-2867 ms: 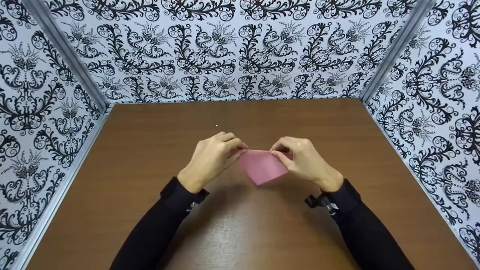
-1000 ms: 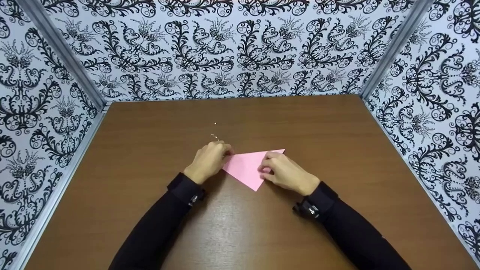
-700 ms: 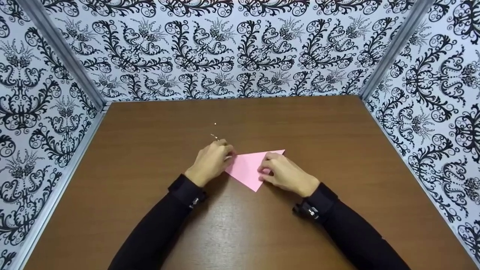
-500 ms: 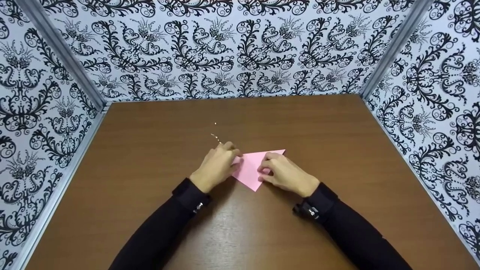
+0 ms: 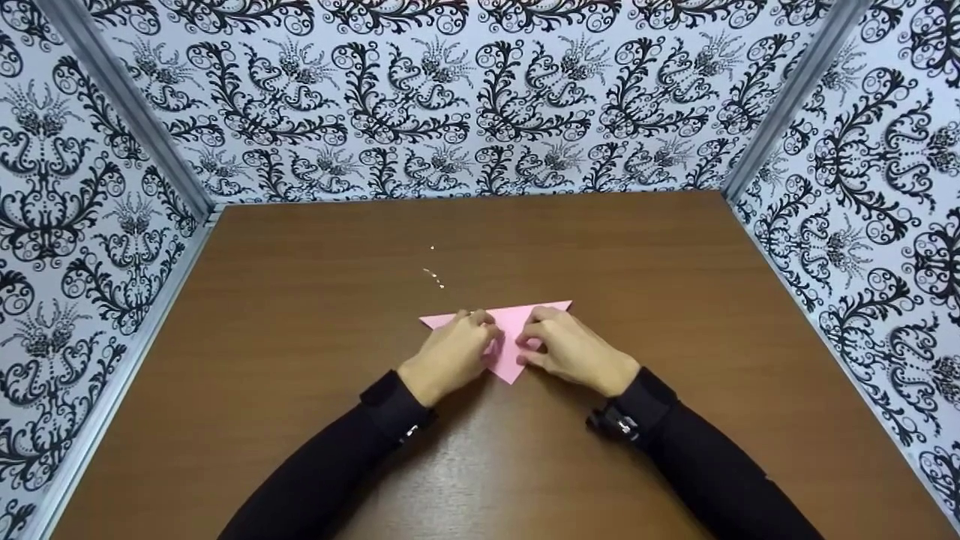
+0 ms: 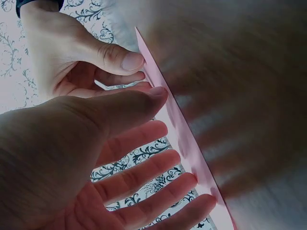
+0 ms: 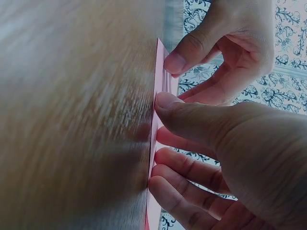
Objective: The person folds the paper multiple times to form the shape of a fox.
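A pink paper (image 5: 511,330), folded into a triangle, lies flat on the brown table (image 5: 300,337). My left hand (image 5: 454,352) rests on its left half with straight fingers pressing down. My right hand (image 5: 574,349) presses the right half with its fingertips. In the left wrist view the paper (image 6: 177,120) shows edge-on, with my left hand (image 6: 72,158) spread against it and the right hand (image 6: 72,62) beyond. In the right wrist view the paper (image 7: 165,84) is a thin strip under my right hand (image 7: 230,143), with the left hand (image 7: 230,43) opposite.
Black-and-white patterned walls (image 5: 480,97) close the table on three sides, with metal posts (image 5: 127,112) in the corners. A few tiny light specks (image 5: 433,277) lie on the table just beyond the paper.
The paper, held up between both hands 2.9 s ago, lies flat. Over the last second my left hand slid right from the paper's left corner toward its middle; the right hand stayed.
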The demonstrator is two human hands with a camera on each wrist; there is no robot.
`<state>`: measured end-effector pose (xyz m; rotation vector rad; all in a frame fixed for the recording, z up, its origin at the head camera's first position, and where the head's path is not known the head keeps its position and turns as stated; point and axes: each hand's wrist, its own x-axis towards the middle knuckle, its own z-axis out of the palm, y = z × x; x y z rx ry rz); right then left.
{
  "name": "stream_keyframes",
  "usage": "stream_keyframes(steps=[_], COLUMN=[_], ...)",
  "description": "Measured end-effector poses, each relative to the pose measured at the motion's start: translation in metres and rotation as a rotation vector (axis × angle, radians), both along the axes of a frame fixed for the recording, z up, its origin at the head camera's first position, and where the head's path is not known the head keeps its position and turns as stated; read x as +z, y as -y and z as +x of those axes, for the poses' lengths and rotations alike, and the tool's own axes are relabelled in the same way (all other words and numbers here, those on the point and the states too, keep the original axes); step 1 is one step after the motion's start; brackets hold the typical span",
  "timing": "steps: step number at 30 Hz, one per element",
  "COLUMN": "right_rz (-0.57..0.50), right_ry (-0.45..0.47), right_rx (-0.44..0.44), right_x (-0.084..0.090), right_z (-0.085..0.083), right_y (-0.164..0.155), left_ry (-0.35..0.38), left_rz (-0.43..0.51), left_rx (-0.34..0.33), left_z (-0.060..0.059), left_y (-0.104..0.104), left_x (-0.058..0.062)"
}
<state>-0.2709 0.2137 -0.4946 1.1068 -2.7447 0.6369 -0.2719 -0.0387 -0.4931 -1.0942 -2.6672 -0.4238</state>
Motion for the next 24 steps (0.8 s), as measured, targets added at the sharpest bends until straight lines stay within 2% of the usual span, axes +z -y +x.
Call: stream_keyframes(steps=[8,12,21,24], right_rz=[-0.006,-0.018,-0.053,-0.049], right_ry=[0.003,-0.002,-0.022,0.006], right_rx=[0.0,-0.03,-0.23,-0.305], right_x=[0.001,0.003,0.008,0.007], right_z=[-0.001,-0.004,-0.016,-0.02], right_y=[-0.001,-0.003,-0.018,-0.024], left_ry=[0.043,0.057,0.006,0.034], left_rz=[-0.01,-0.003,0.001,0.009], left_rx=[-0.004,0.001,-0.039,-0.034], left_z=[0.0,-0.001,-0.003,-0.004], left_y=[0.0,0.0,0.006,0.007], left_x=[0.001,0.001,0.0,-0.001])
